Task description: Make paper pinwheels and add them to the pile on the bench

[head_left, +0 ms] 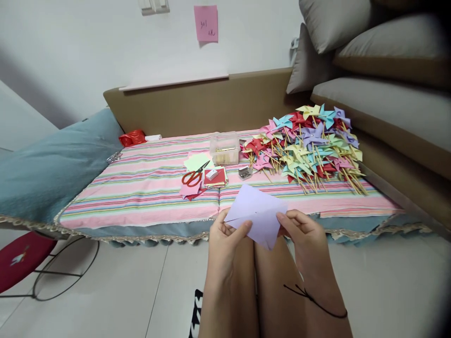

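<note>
A square sheet of light purple paper (256, 206) is held above my lap, with slits running in from its corners and a small dark mark at its middle. My left hand (229, 234) pinches its left side, thumb on top. On the right side, my right hand (299, 230) grips the sheet between thumb and fingers. Beyond the paper, orange-handled scissors (192, 178) lie on pink and pale green paper sheets (197, 162). Beside them sits a stack of red and cream paper (219, 177) with a small white box (212, 174) on it.
A clear plastic box (225, 141) with thin sticks and a small container of metal bits (244, 172) stand on the striped cover (141, 188). A heap of colourful paper pinwheels (310, 145) lies at right, beside grey cushions (384, 108). A red stool (24, 256) is at lower left.
</note>
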The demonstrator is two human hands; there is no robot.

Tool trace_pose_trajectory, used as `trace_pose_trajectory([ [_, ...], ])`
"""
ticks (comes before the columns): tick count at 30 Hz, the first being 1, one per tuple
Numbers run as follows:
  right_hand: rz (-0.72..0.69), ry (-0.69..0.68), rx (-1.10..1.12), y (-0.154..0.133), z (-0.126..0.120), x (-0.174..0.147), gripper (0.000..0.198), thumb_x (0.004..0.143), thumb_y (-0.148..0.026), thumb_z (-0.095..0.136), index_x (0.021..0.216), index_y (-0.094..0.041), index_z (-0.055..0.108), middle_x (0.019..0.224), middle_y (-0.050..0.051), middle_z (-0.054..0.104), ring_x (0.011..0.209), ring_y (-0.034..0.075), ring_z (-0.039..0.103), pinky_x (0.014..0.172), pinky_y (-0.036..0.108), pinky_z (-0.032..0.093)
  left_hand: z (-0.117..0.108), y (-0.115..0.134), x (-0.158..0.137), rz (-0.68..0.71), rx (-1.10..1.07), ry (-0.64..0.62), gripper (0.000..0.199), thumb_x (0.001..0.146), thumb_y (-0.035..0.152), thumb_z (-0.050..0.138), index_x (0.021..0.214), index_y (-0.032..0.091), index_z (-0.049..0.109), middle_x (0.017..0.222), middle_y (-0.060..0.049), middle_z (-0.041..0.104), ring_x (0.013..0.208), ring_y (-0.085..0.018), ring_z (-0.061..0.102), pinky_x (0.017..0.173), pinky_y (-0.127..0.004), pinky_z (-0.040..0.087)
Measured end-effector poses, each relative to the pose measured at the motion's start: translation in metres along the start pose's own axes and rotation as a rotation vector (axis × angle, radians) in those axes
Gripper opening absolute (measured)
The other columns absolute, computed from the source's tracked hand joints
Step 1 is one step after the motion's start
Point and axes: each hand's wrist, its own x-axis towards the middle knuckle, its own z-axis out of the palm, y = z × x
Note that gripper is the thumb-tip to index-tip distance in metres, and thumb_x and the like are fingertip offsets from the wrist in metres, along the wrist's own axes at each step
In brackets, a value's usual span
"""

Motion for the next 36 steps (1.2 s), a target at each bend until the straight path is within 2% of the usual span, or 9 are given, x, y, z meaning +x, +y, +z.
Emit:
trace_pose_trajectory([
  [5,-0.007,-0.066,-0.022,0.003,0.003,-0.002,0.028,0.076,-0.036,0.073,0.062,-0.018,0.058,0.056,-0.004,0.057,0.055,0.009,0.054,0.053,0.019,0.045,0.004,-0.009,0.002,0.027,-0.035,0.109,0.033,0.067,0.023,0.079,0.095,0.013,0.065,0.088,-0.006,0.071,0.079,-0.015,0.063,0.071,-0.026,0.049],
  [8,-0.029,-0.076,-0.020,0.007,-0.001,-0.001,0.016,0.081,-0.035,0.069,0.086,-0.022,0.060,0.065,-0.003,0.066,0.059,0.013,0.062,0.057,0.023,0.051,0.002,-0.012,0.004,0.041,-0.042,0.167,0.034,0.067,0.022,0.079,0.097,0.014,0.066,0.089,-0.005,0.071,0.079,-0.014,0.063,0.070,-0.024,0.049],
  [9,-0.047,-0.096,-0.017,0.008,-0.003,0.000,0.018,0.083,-0.034,0.067,0.095,-0.025,0.057,0.070,-0.003,0.069,0.061,0.014,0.065,0.059,0.024,0.053,0.001,-0.012,0.005,0.043,-0.046,0.188,0.035,0.067,0.022,0.079,0.098,0.014,0.066,0.089,-0.004,0.071,0.079,-0.013,0.063,0.069,-0.023,0.048],
  [12,-0.104,-0.266,-0.076,0.011,-0.008,0.001,0.028,0.086,-0.030,0.064,0.112,-0.029,0.055,0.092,0.002,0.074,0.073,0.017,0.070,0.065,0.030,0.057,-0.001,-0.011,0.007,0.050,-0.063,0.251,0.035,0.066,0.022,0.080,0.096,0.014,0.066,0.085,-0.003,0.070,0.073,-0.011,0.062,0.066,-0.022,0.048],
  [14,-0.141,-0.374,-0.156,0.015,-0.010,0.002,0.025,0.087,-0.028,0.062,0.111,-0.028,0.063,0.102,0.004,0.073,0.083,0.018,0.070,0.072,0.031,0.058,-0.001,-0.010,0.008,0.054,-0.075,0.271,0.034,0.065,0.022,0.080,0.095,0.013,0.066,0.082,-0.003,0.070,0.070,-0.010,0.061,0.065,-0.022,0.049],
  [16,-0.186,-0.401,-0.217,0.019,-0.009,0.002,0.020,0.086,-0.026,0.063,0.104,-0.028,0.070,0.101,0.004,0.072,0.088,0.019,0.069,0.076,0.031,0.057,-0.001,-0.010,0.008,0.051,-0.076,0.270,0.033,0.065,0.021,0.080,0.094,0.013,0.066,0.081,-0.002,0.069,0.068,-0.010,0.060,0.063,-0.022,0.048],
  [19,-0.217,-0.373,-0.233,0.025,-0.006,0.002,0.014,0.083,-0.025,0.065,0.093,-0.028,0.075,0.093,0.003,0.072,0.086,0.019,0.068,0.076,0.032,0.056,-0.001,-0.011,0.008,0.049,-0.053,0.248,0.031,0.066,0.021,0.079,0.092,0.014,0.064,0.081,-0.002,0.069,0.068,-0.010,0.060,0.063,-0.021,0.047],
  [29,-0.134,-0.201,-0.008,0.016,0.012,0.004,0.005,0.074,-0.029,0.073,0.074,-0.026,0.077,0.079,0.002,0.071,0.079,0.019,0.065,0.077,0.033,0.053,0.002,-0.013,0.008,0.055,0.000,0.164,0.032,0.063,0.017,0.081,0.088,0.015,0.061,0.076,0.001,0.067,0.067,-0.009,0.059,0.063,-0.020,0.047],
  [36,-0.003,0.045,0.123,0.016,0.028,0.000,0.014,0.066,-0.029,0.079,0.074,-0.022,0.071,0.065,-0.001,0.065,0.060,0.012,0.058,0.058,0.024,0.049,0.007,-0.013,0.008,0.004,0.030,0.120,0.035,0.062,0.016,0.081,0.091,0.015,0.060,0.076,0.001,0.068,0.066,-0.010,0.060,0.064,-0.021,0.049],
])
